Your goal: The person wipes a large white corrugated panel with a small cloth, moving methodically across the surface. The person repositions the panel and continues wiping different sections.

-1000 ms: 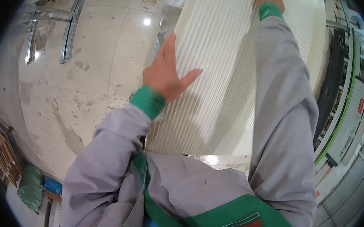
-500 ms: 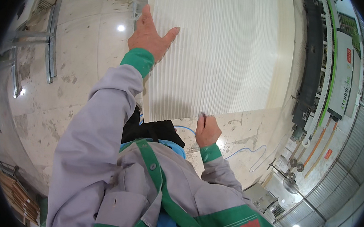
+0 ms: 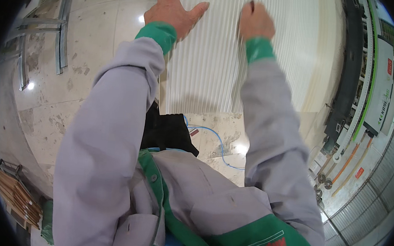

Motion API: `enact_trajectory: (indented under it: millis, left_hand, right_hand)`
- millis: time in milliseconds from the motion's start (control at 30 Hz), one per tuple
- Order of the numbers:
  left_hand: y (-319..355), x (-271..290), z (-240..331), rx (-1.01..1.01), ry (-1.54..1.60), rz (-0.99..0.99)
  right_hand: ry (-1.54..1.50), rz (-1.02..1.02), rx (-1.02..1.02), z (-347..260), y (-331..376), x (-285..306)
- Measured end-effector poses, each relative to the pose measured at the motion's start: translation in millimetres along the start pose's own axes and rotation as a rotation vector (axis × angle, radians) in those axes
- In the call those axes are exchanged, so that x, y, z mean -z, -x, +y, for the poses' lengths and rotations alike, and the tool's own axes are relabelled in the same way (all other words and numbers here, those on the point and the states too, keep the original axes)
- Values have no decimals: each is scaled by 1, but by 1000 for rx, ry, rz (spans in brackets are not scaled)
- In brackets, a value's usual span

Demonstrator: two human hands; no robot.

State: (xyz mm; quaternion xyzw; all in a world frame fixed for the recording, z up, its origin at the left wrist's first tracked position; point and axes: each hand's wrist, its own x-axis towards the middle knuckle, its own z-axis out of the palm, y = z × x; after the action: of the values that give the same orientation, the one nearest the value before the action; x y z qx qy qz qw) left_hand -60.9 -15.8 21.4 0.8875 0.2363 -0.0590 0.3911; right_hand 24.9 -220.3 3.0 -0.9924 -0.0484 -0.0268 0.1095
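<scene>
A large white panel with fine parallel grooves stretches away in front of me, its near edge above the floor. My left hand rests at the panel's left edge, fingers and thumb spread, the thumb lying over the grooves. Further right, my right hand is over the grooved face with its fingers curled closed and slightly blurred. Something small and dark shows at its fingertips, too little of it to name. Both of my arms reach forward in grey sleeves with green cuffs.
Metal frame legs stand on the left. A long machine with a green strip runs along the right side. Across the floor near my legs lies a thin blue hose. Stacked brown boards and a green sack are at lower left.
My right hand has swept forward from the panel's near edge to well over its grooved face. My left hand stays spread at the left edge. The view has shifted slightly.
</scene>
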Motion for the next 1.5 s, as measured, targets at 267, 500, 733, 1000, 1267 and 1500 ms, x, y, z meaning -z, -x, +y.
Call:
enact_trajectory:
  millis: [267, 500, 733, 1000, 1267, 1500]
  left_hand:
    - [3, 4, 1, -4, 16, 9]
    - [-2, -9, -9, -9, -57, 27]
    - [-13, -14, -14, -17, 1, 37]
    - [-21, -7, -12, -32, 139, -8]
    - [-27, -10, -15, -72, 172, 23]
    - [-15, -14, -14, -23, 46, 5]
  right_hand:
    - [-75, -157, -86, 52, 313, 62]
    - [-288, 7, -117, 47, 316, 56]
    - [-118, -39, -53, 27, 220, 39]
    - [75, 18, 79, -27, -123, -20]
    - [61, 180, 214, -69, -359, -60]
    - [64, 59, 100, -40, -191, -29]
